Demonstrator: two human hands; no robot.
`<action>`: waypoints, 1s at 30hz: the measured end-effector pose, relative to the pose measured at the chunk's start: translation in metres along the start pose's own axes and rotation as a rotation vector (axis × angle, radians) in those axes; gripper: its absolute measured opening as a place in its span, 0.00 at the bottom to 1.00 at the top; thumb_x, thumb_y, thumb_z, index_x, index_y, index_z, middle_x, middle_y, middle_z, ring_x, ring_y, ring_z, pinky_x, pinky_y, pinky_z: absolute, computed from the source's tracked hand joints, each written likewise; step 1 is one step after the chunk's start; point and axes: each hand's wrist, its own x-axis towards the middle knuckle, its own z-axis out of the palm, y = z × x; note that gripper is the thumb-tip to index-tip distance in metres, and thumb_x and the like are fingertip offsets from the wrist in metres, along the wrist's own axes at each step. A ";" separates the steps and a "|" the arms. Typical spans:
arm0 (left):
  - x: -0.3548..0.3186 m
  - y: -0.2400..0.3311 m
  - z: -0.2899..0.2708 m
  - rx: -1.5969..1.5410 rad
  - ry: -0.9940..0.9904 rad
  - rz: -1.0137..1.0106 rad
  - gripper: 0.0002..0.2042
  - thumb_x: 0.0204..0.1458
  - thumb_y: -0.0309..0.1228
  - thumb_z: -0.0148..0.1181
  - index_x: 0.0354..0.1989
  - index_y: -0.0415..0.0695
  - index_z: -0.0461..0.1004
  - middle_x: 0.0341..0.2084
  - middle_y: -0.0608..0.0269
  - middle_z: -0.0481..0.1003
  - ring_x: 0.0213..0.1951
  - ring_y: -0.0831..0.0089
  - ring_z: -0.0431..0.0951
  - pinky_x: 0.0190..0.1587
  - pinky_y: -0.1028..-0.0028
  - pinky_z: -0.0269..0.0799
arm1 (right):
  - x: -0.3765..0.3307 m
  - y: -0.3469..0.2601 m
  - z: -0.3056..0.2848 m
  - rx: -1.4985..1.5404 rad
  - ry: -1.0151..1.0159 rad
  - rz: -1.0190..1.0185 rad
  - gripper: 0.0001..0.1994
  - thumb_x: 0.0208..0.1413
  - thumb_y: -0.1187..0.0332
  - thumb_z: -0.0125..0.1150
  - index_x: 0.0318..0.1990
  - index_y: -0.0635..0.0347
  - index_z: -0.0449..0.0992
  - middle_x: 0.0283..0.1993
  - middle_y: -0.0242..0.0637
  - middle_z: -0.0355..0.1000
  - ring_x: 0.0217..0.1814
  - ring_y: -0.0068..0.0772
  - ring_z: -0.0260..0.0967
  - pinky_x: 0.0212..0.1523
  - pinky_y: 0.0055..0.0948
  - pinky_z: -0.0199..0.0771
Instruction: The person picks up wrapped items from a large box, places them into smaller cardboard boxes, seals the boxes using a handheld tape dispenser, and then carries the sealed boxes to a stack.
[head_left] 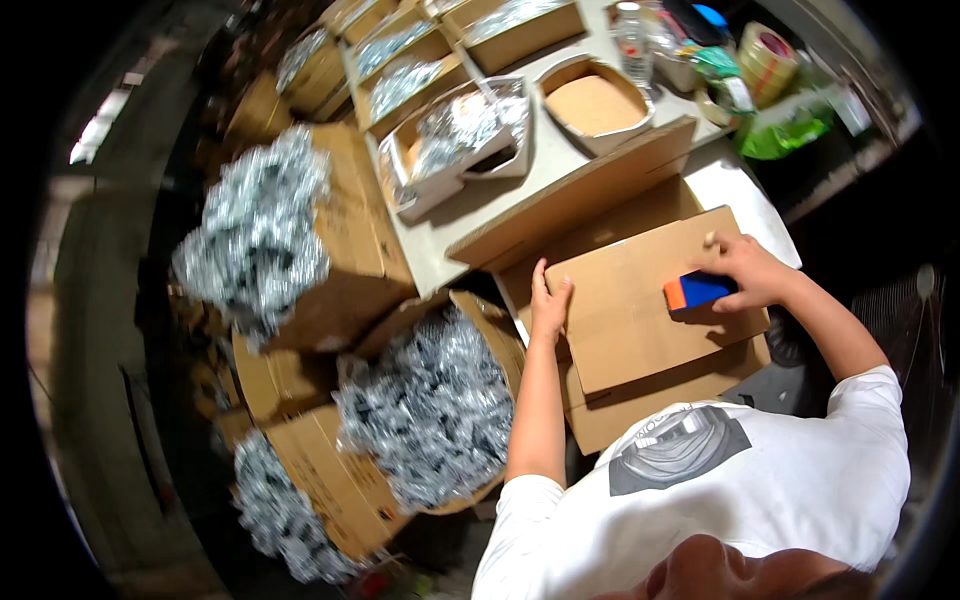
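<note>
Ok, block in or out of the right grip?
In: the right hand holds the block, thumb and fingers flanking its blue part.

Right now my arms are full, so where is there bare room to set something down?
Bare: a narrow strip of table between the white bins and the carton's raised flap; the pale patch beyond the right hand; the carton's top between the left hand and the blue-and-orange object. Crowded: the far right, with bottle, tape roll and green bag.

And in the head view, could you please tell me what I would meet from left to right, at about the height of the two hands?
Heap of shiny plastic wrap → left hand → blue-and-orange object → right hand.
</note>
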 end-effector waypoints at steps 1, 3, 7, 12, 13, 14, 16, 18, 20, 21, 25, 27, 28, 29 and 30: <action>0.014 -0.007 -0.010 0.032 -0.011 0.016 0.19 0.54 0.35 0.55 0.51 0.39 0.66 0.45 0.55 0.70 0.43 0.70 0.72 0.46 0.74 0.67 | -0.012 0.003 0.007 0.076 0.201 0.056 0.32 0.35 0.63 0.66 0.55 0.52 0.68 0.49 0.48 0.62 0.51 0.50 0.62 0.51 0.37 0.65; 0.039 0.003 -0.015 0.211 -0.134 -0.147 0.22 0.55 0.48 0.49 0.33 0.37 0.76 0.28 0.58 0.76 0.32 0.72 0.74 0.40 0.73 0.69 | -0.053 0.034 0.045 0.185 0.632 0.264 0.34 0.38 0.65 0.64 0.58 0.56 0.61 0.52 0.48 0.58 0.55 0.50 0.58 0.55 0.36 0.62; 0.070 0.020 -0.011 0.810 -0.707 -0.592 0.37 0.54 0.63 0.37 0.24 0.38 0.78 0.24 0.55 0.76 0.28 0.70 0.74 0.35 0.72 0.68 | -0.121 0.054 0.153 0.688 0.966 0.841 0.38 0.44 0.64 0.63 0.63 0.54 0.51 0.57 0.46 0.56 0.55 0.40 0.58 0.53 0.34 0.61; 0.076 0.046 0.118 0.119 -0.938 -0.455 0.23 0.57 0.47 0.49 0.49 0.37 0.69 0.46 0.63 0.72 0.46 0.75 0.70 0.51 0.75 0.62 | -0.093 0.029 0.224 0.817 0.825 0.564 0.51 0.39 0.61 0.70 0.66 0.56 0.39 0.65 0.50 0.49 0.68 0.47 0.48 0.64 0.38 0.50; 0.081 0.049 0.136 0.116 -0.939 -0.452 0.23 0.56 0.46 0.50 0.49 0.37 0.69 0.46 0.63 0.72 0.47 0.75 0.70 0.52 0.75 0.62 | -0.079 0.022 0.221 0.948 0.796 0.529 0.51 0.38 0.62 0.71 0.66 0.57 0.40 0.65 0.52 0.51 0.66 0.47 0.51 0.64 0.38 0.51; 0.082 0.055 0.158 0.107 -0.944 -0.455 0.23 0.56 0.45 0.52 0.49 0.36 0.69 0.45 0.62 0.72 0.48 0.74 0.70 0.53 0.75 0.61 | -0.071 0.020 0.221 0.796 0.881 0.540 0.50 0.38 0.62 0.71 0.66 0.57 0.41 0.63 0.51 0.53 0.65 0.46 0.53 0.64 0.36 0.51; 0.084 0.063 0.182 0.293 -1.021 -0.589 0.24 0.53 0.43 0.56 0.50 0.33 0.68 0.47 0.58 0.72 0.49 0.72 0.70 0.53 0.74 0.62 | -0.068 0.027 0.227 0.964 0.926 0.476 0.48 0.37 0.62 0.72 0.64 0.58 0.46 0.61 0.52 0.56 0.65 0.49 0.54 0.64 0.38 0.51; 0.088 0.064 0.192 0.268 -1.073 -0.705 0.25 0.52 0.42 0.57 0.50 0.32 0.68 0.47 0.57 0.72 0.49 0.71 0.71 0.53 0.74 0.63 | -0.069 0.028 0.221 0.961 0.871 0.507 0.45 0.38 0.58 0.70 0.63 0.59 0.51 0.60 0.52 0.58 0.63 0.50 0.55 0.62 0.39 0.54; 0.088 0.063 0.196 0.383 -0.996 -0.668 0.23 0.52 0.39 0.57 0.49 0.32 0.69 0.46 0.55 0.73 0.46 0.70 0.73 0.50 0.73 0.65 | -0.068 0.021 0.203 0.909 0.716 0.637 0.43 0.39 0.53 0.68 0.62 0.59 0.54 0.58 0.53 0.59 0.61 0.50 0.57 0.59 0.40 0.55; 0.088 0.066 0.197 0.403 -1.007 -0.683 0.22 0.52 0.38 0.57 0.50 0.32 0.68 0.46 0.55 0.73 0.46 0.70 0.73 0.50 0.73 0.65 | -0.069 0.017 0.194 0.854 0.595 0.747 0.42 0.40 0.50 0.66 0.62 0.59 0.55 0.57 0.54 0.60 0.60 0.50 0.58 0.58 0.40 0.55; 0.080 0.068 0.199 0.735 -0.857 -0.375 0.20 0.50 0.28 0.52 0.53 0.34 0.66 0.44 0.53 0.73 0.43 0.71 0.73 0.45 0.73 0.67 | -0.072 -0.001 0.148 0.579 0.209 1.100 0.41 0.42 0.39 0.58 0.59 0.59 0.62 0.57 0.56 0.60 0.60 0.49 0.56 0.57 0.45 0.52; 0.083 0.064 0.196 0.741 -0.945 -0.315 0.20 0.47 0.24 0.48 0.51 0.37 0.70 0.33 0.55 0.75 0.37 0.71 0.74 0.40 0.73 0.68 | -0.072 0.008 0.152 0.496 0.163 1.060 0.41 0.40 0.38 0.58 0.58 0.59 0.65 0.57 0.59 0.58 0.63 0.49 0.51 0.59 0.44 0.51; 0.090 0.058 0.193 0.816 -0.993 -0.342 0.19 0.47 0.25 0.48 0.49 0.37 0.71 0.31 0.57 0.75 0.34 0.70 0.74 0.38 0.72 0.68 | -0.067 0.018 0.160 0.503 0.157 0.930 0.41 0.40 0.38 0.58 0.58 0.60 0.65 0.57 0.59 0.58 0.62 0.49 0.52 0.59 0.43 0.51; 0.099 0.049 0.191 0.887 -1.041 -0.365 0.17 0.47 0.26 0.48 0.46 0.37 0.73 0.28 0.58 0.75 0.32 0.70 0.74 0.36 0.72 0.68 | -0.059 0.032 0.169 0.504 0.152 0.802 0.41 0.40 0.39 0.59 0.58 0.60 0.65 0.57 0.58 0.58 0.62 0.50 0.53 0.60 0.42 0.52; 0.103 0.045 0.192 0.963 -1.095 -0.385 0.16 0.47 0.27 0.48 0.44 0.37 0.75 0.25 0.59 0.75 0.30 0.69 0.74 0.34 0.72 0.68 | -0.050 0.048 0.182 0.505 0.151 0.679 0.42 0.39 0.39 0.59 0.58 0.60 0.65 0.57 0.58 0.58 0.61 0.51 0.53 0.60 0.41 0.52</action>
